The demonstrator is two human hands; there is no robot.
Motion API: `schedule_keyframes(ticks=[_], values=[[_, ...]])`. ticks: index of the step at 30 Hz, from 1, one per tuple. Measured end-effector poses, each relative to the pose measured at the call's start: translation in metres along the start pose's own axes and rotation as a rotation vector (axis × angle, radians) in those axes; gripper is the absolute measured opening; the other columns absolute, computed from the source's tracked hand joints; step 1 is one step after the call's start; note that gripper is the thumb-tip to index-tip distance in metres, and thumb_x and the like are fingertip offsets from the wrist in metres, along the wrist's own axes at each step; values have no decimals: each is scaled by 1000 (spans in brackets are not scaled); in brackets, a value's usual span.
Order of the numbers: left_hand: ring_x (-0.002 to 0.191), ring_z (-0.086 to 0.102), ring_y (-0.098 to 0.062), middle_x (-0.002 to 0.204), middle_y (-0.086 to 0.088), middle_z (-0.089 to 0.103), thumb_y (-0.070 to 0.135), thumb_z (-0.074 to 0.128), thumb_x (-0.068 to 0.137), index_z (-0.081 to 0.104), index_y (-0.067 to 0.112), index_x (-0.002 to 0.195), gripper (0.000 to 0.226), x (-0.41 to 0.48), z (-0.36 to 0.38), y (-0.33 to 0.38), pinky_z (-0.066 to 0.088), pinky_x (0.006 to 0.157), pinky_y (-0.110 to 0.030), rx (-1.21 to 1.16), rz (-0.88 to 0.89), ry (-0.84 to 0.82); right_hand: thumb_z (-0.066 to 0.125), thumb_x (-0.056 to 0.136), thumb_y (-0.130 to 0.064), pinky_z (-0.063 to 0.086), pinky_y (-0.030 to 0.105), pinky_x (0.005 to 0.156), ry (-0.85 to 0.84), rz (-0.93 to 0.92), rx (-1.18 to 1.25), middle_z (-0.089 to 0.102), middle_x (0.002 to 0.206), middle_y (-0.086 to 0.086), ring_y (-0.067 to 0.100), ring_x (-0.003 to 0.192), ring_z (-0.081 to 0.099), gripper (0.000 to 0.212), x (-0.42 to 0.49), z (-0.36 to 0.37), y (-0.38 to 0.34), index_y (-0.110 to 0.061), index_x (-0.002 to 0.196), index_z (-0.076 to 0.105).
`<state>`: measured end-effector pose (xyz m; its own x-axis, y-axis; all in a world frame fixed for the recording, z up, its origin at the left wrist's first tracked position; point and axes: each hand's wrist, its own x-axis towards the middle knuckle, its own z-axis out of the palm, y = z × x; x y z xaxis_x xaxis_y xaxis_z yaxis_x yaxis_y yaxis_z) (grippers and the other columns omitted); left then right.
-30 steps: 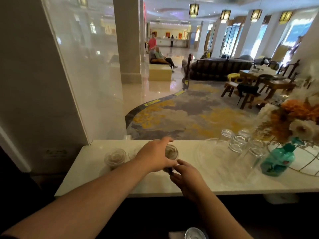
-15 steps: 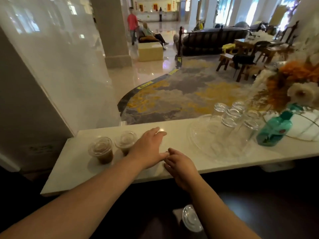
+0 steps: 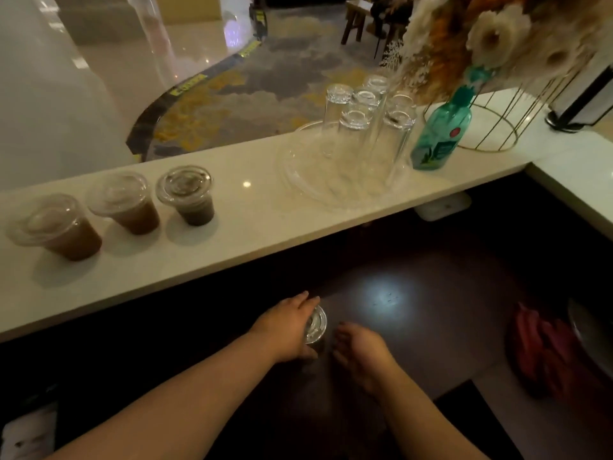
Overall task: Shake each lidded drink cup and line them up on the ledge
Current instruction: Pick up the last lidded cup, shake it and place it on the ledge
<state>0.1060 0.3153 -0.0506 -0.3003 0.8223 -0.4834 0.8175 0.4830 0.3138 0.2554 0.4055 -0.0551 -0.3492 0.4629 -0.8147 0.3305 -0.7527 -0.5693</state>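
No label is readable on the teal bottle [image 3: 441, 134]. On the pale stone ledge [image 3: 252, 207], left of that bottle, three clear lidded cups [image 3: 185, 195] of brown drink stand in a row. Below the ledge, the left hand [image 3: 287, 328] wraps a fourth lidded cup [image 3: 315, 324] on the dark bench [image 3: 431, 277]; the right hand [image 3: 361, 348] rests just beside, its grip apart, holding nothing.

The scene was dim and warm-toned, brightest on the pale ledge [image 3: 265, 207], which carried a small point of glare. A soft white reflection glowed on the dark desk [image 3: 384, 298] below. Wide-angle bending curved the ledge, and the flowers [image 3: 491, 38] at the top right were blurred.
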Motion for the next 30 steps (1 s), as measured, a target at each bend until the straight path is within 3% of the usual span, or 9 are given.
schedule_keyframes(ticks=[2,5,10,16,18,21,24,26,30], values=[[149,41,-30,170,-2,28,47,86,76,22,30,164,110,3,9,-4,41,120,-43,-21,-30,48,48,100,-13,52,34,87,-91,42,38,72,107,15,26,95,66,30,2,5,13,-1,123,64],[136,54,-30,156,-3,41,49,83,75,29,29,160,102,-10,17,-14,50,111,-45,-57,-104,113,49,99,-15,48,33,93,-200,72,55,73,109,8,20,96,63,26,7,20,28,-7,110,72],[136,53,-28,159,-5,37,51,81,74,26,30,160,105,-69,34,-61,49,111,-39,-178,-285,125,54,95,-23,54,27,75,-332,134,-126,77,111,8,19,96,66,34,1,67,51,-8,118,74],[132,59,-18,152,2,50,66,79,64,40,32,157,106,-143,59,-129,47,109,-26,-537,-513,246,52,97,-19,49,29,78,-435,117,-390,74,101,9,20,90,62,31,-18,142,83,-10,119,72],[126,63,-18,143,2,60,59,76,75,51,31,149,84,-154,63,-140,49,104,-26,-651,-598,327,54,95,-16,53,31,78,-452,95,-448,76,102,10,24,91,66,32,-16,157,89,-8,120,72],[104,71,-18,121,2,74,45,68,94,65,29,127,37,-160,65,-153,58,90,-31,-775,-716,423,52,96,-7,58,27,58,-444,6,-525,76,98,16,22,76,71,29,-19,170,89,-5,119,70],[76,74,-16,99,1,76,44,64,99,65,25,113,24,-161,72,-163,64,72,-35,-918,-772,374,60,93,-17,58,37,64,-370,-145,-772,78,93,18,25,72,72,19,-24,171,96,-9,107,70],[56,70,-14,91,-3,73,41,59,103,59,19,114,25,-165,79,-166,60,55,-31,-1052,-762,334,63,94,-30,58,35,59,-343,-177,-952,76,84,12,22,68,71,17,-27,171,104,-14,97,65],[51,64,-12,92,-5,70,36,52,108,56,14,117,23,-181,92,-164,53,49,-25,-1147,-727,173,63,96,-39,53,27,41,-293,-317,-1016,70,72,5,18,54,66,23,-20,185,105,-18,86,61]])
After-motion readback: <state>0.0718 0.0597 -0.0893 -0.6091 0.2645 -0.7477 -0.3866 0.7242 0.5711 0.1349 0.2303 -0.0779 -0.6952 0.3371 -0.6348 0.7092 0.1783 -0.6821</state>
